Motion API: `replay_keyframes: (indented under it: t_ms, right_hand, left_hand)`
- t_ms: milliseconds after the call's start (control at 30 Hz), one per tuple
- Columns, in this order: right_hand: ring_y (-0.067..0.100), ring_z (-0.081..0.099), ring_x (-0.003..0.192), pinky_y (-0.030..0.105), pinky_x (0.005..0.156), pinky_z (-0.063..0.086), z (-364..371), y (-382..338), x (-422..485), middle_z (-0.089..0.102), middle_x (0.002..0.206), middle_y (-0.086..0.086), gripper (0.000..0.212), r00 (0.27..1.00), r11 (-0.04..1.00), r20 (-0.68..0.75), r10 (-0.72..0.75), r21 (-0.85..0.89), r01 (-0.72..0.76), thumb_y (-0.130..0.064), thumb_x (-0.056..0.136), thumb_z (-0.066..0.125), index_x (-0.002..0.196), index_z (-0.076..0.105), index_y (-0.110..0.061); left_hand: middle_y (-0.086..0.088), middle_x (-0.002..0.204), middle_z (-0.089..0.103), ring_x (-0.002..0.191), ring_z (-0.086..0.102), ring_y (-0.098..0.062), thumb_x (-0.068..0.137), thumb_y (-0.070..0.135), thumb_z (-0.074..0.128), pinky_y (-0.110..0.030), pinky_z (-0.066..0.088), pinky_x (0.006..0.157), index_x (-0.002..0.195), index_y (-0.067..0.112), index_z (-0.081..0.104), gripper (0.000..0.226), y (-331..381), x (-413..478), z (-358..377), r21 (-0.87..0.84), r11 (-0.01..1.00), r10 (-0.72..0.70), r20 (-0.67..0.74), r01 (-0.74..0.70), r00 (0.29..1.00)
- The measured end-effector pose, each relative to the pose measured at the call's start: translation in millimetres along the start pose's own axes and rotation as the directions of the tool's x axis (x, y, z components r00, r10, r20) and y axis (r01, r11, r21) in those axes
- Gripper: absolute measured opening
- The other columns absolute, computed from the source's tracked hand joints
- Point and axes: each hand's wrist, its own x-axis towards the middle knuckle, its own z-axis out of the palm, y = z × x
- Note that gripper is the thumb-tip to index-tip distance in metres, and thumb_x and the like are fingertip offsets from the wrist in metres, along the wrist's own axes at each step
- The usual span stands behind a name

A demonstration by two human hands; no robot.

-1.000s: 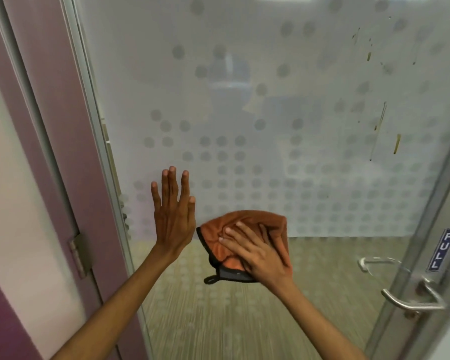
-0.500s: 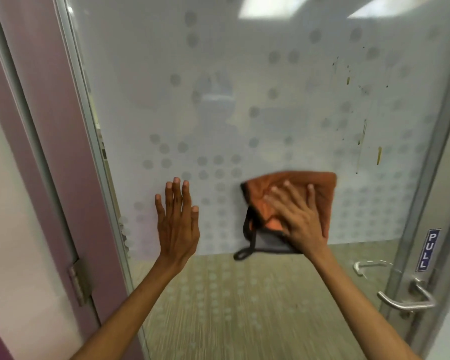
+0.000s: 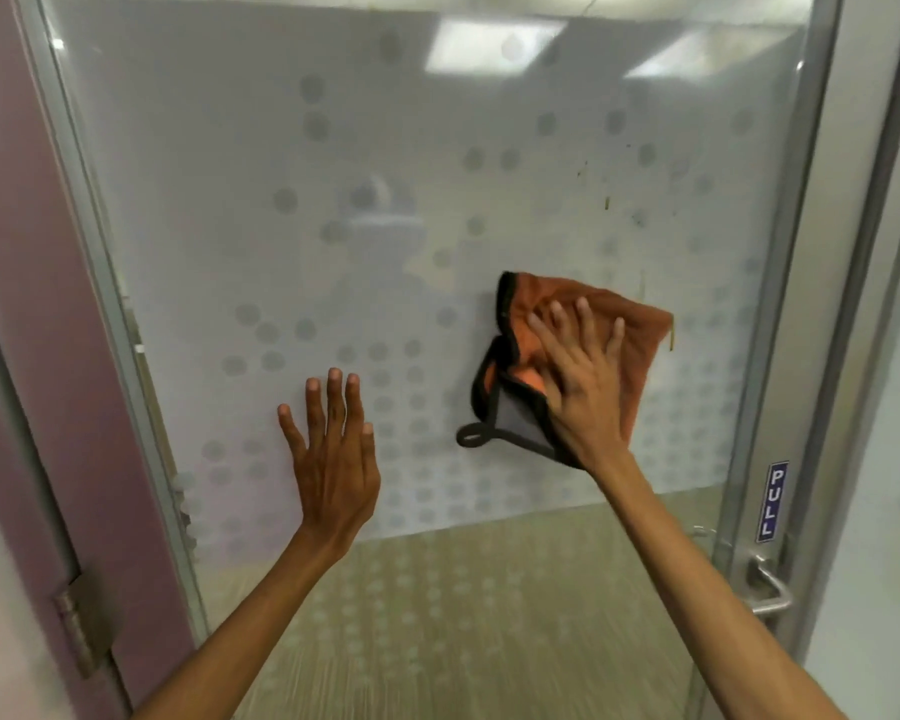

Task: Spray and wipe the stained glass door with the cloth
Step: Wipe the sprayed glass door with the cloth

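The frosted glass door [image 3: 385, 148] with a dotted pattern fills the view. My right hand [image 3: 583, 376] presses an orange cloth [image 3: 640, 330] with a black edge and grey underside flat against the glass at centre right, fingers spread over it. Small yellow-brown stains [image 3: 606, 202] speckle the glass above the cloth, and one short streak [image 3: 671, 339] shows at the cloth's right edge. My left hand [image 3: 333, 454] lies flat on the glass at lower centre, fingers apart, holding nothing. No spray bottle is in view.
A metal door frame [image 3: 822, 304] runs down the right side with a blue PULL sign [image 3: 772, 501] and a metal lever handle [image 3: 770, 589] below it. A purple wall panel [image 3: 32, 304] and a hinge [image 3: 76, 631] stand at the left.
My right hand has slid the cloth up and to the right across the glass, toward the stains. My left hand has stayed flat on the glass.
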Motion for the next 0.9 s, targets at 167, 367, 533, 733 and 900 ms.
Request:
replay_keyframes:
  t_ms: [167,367,533,733,900]
  right_hand:
    - [0.025,0.027,0.147,0.055,0.119,0.009,9.9,-9.9,-45.1,0.037,0.154,-0.002,0.049,0.962,0.967,0.097,-0.256,0.040,0.253,-0.040,0.097,0.041,0.143,0.050,-0.027]
    - [0.024,0.029,0.147,0.054,0.121,-0.002,-17.5,76.5,26.3,0.045,0.152,0.002,0.054,0.961,0.961,0.018,-0.276,-0.024,0.276,-0.054,0.100,0.033,0.148,0.039,-0.028]
    - [0.024,0.019,0.152,0.056,0.121,0.001,5.5,59.8,-11.5,0.032,0.158,-0.002,0.052,0.928,0.929,0.029,-0.370,0.029,0.369,-0.049,0.103,0.024,0.150,0.037,-0.031]
    - [0.022,0.023,0.149,0.053,0.122,-0.003,-11.2,139.1,-47.3,0.038,0.155,-0.003,0.059,0.886,0.888,0.100,-0.453,-0.034,0.458,-0.042,0.097,0.037,0.154,0.023,-0.035]
    - [0.021,0.021,0.152,0.061,0.121,0.002,-14.4,117.5,12.1,0.034,0.157,-0.005,0.052,0.973,0.977,-0.114,-0.199,0.048,0.206,-0.039,0.099,0.038,0.150,0.037,-0.031]
  left_hand:
    - [-0.002,0.167,-0.007,0.154,-0.007,-0.025,0.105,0.025,0.019,-0.052,-0.012,0.122,0.158,0.014,0.004,0.056,10.6,5.1,9.8,-0.003,1.000,0.023,-0.041,-0.023,0.999]
    - [-0.006,0.166,0.000,0.155,-0.005,-0.023,0.105,0.027,0.017,-0.052,-0.010,0.123,0.157,0.011,0.007,0.055,53.4,21.0,23.9,0.000,1.000,0.031,-0.092,-0.031,0.995]
    - [-0.002,0.167,-0.004,0.155,-0.004,-0.022,0.105,0.027,0.017,-0.049,-0.010,0.123,0.158,0.013,0.003,0.057,69.9,21.7,35.9,0.017,0.990,0.143,-0.106,-0.142,0.984]
    - [-0.002,0.167,-0.007,0.155,-0.005,-0.020,0.104,0.025,0.019,-0.046,-0.008,0.125,0.158,0.013,0.001,0.058,88.9,18.4,33.1,-0.015,0.975,0.219,-0.059,-0.220,0.974]
    - [-0.003,0.166,-0.007,0.154,-0.005,-0.022,0.104,0.024,0.021,-0.047,-0.007,0.125,0.157,0.013,0.001,0.058,145.3,52.9,46.4,-0.045,0.983,0.173,-0.104,-0.179,0.979]
